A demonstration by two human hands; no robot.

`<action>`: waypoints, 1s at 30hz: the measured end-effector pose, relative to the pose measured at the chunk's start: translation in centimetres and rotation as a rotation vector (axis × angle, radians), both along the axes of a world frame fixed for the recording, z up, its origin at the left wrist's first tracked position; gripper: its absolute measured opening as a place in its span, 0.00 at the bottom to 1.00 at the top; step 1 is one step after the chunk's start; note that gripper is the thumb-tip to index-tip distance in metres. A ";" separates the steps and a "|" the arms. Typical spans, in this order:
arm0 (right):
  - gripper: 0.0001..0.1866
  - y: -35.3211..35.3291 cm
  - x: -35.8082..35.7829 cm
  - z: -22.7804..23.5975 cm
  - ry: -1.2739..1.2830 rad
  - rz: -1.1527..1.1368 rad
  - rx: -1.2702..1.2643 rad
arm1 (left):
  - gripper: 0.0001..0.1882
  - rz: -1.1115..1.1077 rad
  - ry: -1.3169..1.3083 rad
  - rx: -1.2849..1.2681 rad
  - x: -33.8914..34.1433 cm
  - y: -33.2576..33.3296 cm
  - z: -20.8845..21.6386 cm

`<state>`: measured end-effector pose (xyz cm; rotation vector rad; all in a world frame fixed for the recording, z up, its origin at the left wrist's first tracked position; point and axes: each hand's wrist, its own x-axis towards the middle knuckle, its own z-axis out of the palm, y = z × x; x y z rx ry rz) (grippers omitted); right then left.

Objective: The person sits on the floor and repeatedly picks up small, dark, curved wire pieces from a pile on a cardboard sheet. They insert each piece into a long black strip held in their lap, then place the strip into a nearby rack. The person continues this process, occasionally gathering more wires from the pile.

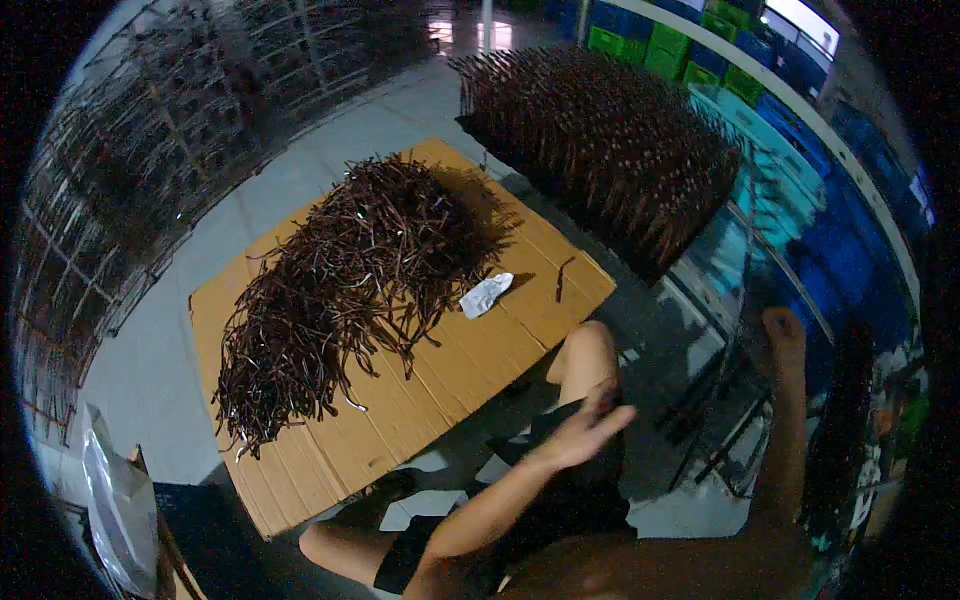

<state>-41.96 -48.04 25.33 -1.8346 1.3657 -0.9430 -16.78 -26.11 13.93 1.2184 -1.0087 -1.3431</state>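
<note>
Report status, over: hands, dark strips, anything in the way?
Left hand blurred, looks open. Right hand out at right, grip unclear. Dark strips heaped on cardboard, neither hand touching. Possible obstruction: white crumpled scrap beside heap.

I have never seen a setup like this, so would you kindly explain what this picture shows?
There is no machine: a seated person works with two bare hands, seen from a wide camera on their head looking down, which makes straight edges bend. The left hand is over the lap; the right hand is out to the right. Blur hides whether either holds anything. On the cardboard sheet lie a heap of thin brown strips, a white crumpled scrap and one separate strip.
</note>
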 end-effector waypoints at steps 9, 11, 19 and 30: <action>0.08 3.0 -5.4 -1.7 0.192 0.167 -0.189 | 0.35 -0.222 0.013 -0.256 -4.4 -4.4 -1.6; 0.06 3.8 -3.6 -1.8 0.245 0.283 -0.254 | 0.35 -0.014 0.008 -0.393 -1.6 -4.0 -1.1; 0.05 11.1 18.6 -1.2 0.407 1.315 -0.126 | 0.37 0.907 0.565 -0.739 14.7 9.7 3.2; 0.06 22.7 40.2 -11.9 0.539 1.815 -0.595 | 0.11 1.771 -0.298 0.191 18.6 32.9 -10.4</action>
